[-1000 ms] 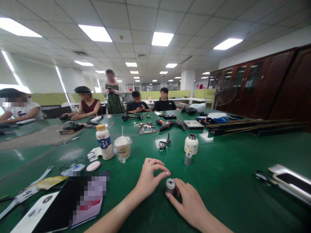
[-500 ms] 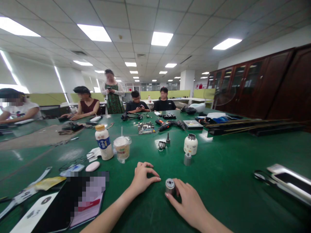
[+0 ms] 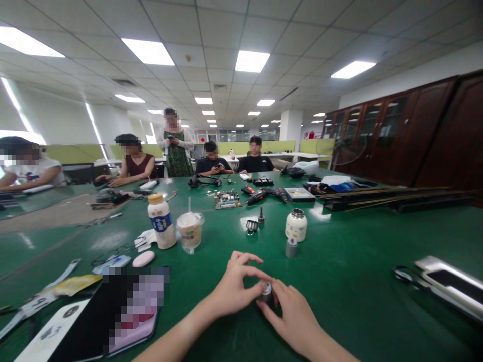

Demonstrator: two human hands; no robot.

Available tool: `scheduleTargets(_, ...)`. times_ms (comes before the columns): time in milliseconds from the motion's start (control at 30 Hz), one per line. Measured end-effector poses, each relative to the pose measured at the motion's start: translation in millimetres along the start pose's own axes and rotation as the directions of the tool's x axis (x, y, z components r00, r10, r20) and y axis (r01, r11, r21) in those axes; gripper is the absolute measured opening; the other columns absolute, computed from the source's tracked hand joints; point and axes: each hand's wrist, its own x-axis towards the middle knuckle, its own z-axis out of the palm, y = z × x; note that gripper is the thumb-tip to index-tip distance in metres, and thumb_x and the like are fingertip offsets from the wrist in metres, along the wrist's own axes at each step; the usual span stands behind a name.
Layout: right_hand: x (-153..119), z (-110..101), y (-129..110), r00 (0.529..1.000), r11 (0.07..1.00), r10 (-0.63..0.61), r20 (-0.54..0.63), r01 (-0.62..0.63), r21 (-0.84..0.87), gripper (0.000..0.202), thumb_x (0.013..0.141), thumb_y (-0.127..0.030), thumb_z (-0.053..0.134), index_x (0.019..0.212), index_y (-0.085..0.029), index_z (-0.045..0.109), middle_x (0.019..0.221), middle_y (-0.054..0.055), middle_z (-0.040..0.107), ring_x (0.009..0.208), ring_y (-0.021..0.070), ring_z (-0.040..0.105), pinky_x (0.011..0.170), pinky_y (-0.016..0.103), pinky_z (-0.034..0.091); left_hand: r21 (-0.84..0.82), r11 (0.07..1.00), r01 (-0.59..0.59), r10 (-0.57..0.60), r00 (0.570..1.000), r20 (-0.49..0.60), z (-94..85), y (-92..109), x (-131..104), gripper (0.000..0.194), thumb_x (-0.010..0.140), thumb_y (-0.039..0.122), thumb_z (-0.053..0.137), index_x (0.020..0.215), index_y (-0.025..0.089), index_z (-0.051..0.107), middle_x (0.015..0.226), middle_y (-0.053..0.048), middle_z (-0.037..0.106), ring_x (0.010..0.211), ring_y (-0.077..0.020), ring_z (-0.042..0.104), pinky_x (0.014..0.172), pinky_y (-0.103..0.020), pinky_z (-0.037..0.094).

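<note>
A small silver metal cylinder (image 3: 266, 291) stands upright on the green table in front of me. My right hand (image 3: 293, 307) is closed around its right side, thumb at the near edge and fingers behind. From the left, my left hand (image 3: 237, 283) pinches at the cylinder's upper end with thumb and index finger, and its other fingers are loosely curled. Those fingertips partly cover the top face, so any small part there is hidden. Farther off, a second grey metal cylinder (image 3: 291, 248) stands before a cream jar (image 3: 296, 224) with a drawn face and an uncovered steel mouth.
A milk bottle (image 3: 162, 223) and a lidded drink cup (image 3: 189, 231) stand left of centre. Nearer are a pink oval case (image 3: 144, 259) and a tablet (image 3: 81, 317). Beyond lie a steel lid (image 3: 251, 226), circuit board (image 3: 227, 199) and power drill (image 3: 256, 196). Several people are at the far side.
My left hand has moved right, bringing its thumb and index finger onto the top of the metal cylinder. My right hand has stayed around the cylinder.
</note>
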Motion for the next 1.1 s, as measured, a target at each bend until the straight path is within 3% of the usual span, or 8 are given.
scheduleTargets(100,0.0,-1.2,-1.2,1.000,1.000,0.010,0.019,-0.010,0.016,0.012,0.088,-0.031,0.057,0.096,-0.022,0.055,0.084,0.002,0.063,0.070,0.0203,0.059,0.063,0.030,0.041,-0.046,0.999,0.025,-0.026,1.000,-0.006,-3.5,2.5,-0.7,0.030,0.080,0.027,0.066,0.109,0.034,0.068,0.120,-0.003,0.058,0.115,-0.0257,0.043,0.104,-0.044,0.033)
scheduleTargets(267,-0.2,-1.1,-1.6,0.999,1.000,0.011,0.035,-0.012,0.026,0.012,0.090,-0.030,0.054,0.097,-0.021,0.055,0.087,0.003,0.063,0.073,0.0211,0.059,0.064,0.030,0.042,0.039,0.998,0.043,-0.041,0.998,-0.050,4.0,3.0,-3.1,0.009,0.077,0.036,0.072,0.082,0.028,0.073,0.115,-0.004,0.060,0.114,-0.0277,0.044,0.101,-0.044,0.033)
scheduleTargets(367,-0.5,-1.2,-1.7,0.999,1.000,0.016,0.031,-0.017,0.016,0.012,0.090,-0.031,0.054,0.096,-0.020,0.055,0.086,0.004,0.063,0.073,0.0215,0.059,0.065,0.031,0.042,0.048,0.998,0.037,-0.032,0.996,-0.087,5.9,-1.1,-0.5,0.010,0.079,0.038,0.070,0.079,0.029,0.075,0.111,-0.004,0.062,0.110,-0.0264,0.046,0.098,-0.042,0.036)
scheduleTargets(500,-0.5,-2.1,-2.3,1.000,1.000,0.014,0.011,-0.014,0.000,0.014,0.089,-0.033,0.056,0.096,-0.021,0.055,0.084,0.002,0.063,0.070,0.0209,0.059,0.062,0.030,0.041,0.124,0.988,0.097,-0.074,0.981,-0.179,0.6,-20.3,4.4,0.015,0.082,0.042,0.066,0.090,0.033,0.076,0.106,-0.004,0.065,0.107,-0.0255,0.048,0.097,-0.041,0.037)
scheduleTargets(633,0.2,-2.1,-2.2,1.000,1.000,0.012,0.006,-0.012,-0.013,0.014,0.088,-0.035,0.056,0.093,-0.022,0.054,0.083,0.002,0.063,0.069,0.0200,0.059,0.061,0.029,0.040,0.185,0.966,0.180,-0.150,0.975,-0.166,2.0,-51.1,0.4,0.013,0.075,0.046,0.072,0.082,0.037,0.078,0.105,-0.005,0.065,0.104,-0.0294,0.047,0.092,-0.047,0.036)
scheduleTargets(733,0.2,-2.1,-1.9,1.000,1.000,0.021,0.016,-0.021,-0.021,0.014,0.089,-0.035,0.056,0.093,-0.022,0.054,0.083,0.002,0.063,0.069,0.0201,0.059,0.061,0.029,0.039,0.206,0.955,0.213,-0.180,0.970,-0.165,5.8,-62.7,-3.5,0.013,0.073,0.047,0.073,0.082,0.039,0.078,0.108,-0.005,0.064,0.104,-0.0308,0.046,0.091,-0.050,0.034)
scheduleTargets(933,-0.1,-1.8,-1.9,0.999,1.000,0.024,0.021,-0.024,-0.016,0.014,0.089,-0.034,0.057,0.095,-0.022,0.054,0.084,0.002,0.063,0.069,0.0199,0.058,0.061,0.029,0.039,0.159,0.973,0.166,-0.134,0.972,-0.193,0.3,-34.4,2.6,0.013,0.081,0.042,0.068,0.086,0.034,0.077,0.103,-0.004,0.065,0.104,-0.0265,0.048,0.095,-0.043,0.036)
scheduleTargets(1100,0.2,-1.2,-2.0,0.999,1.000,0.023,0.035,-0.023,-0.002,0.013,0.090,-0.032,0.054,0.097,-0.021,0.055,0.084,0.002,0.063,0.071,0.0207,0.058,0.063,0.030,0.040,0.092,0.993,0.069,-0.058,0.992,-0.114,2.5,-7.2,2.0,0.010,0.075,0.042,0.074,0.080,0.034,0.077,0.106,-0.003,0.063,0.106,-0.0266,0.047,0.096,-0.041,0.037)
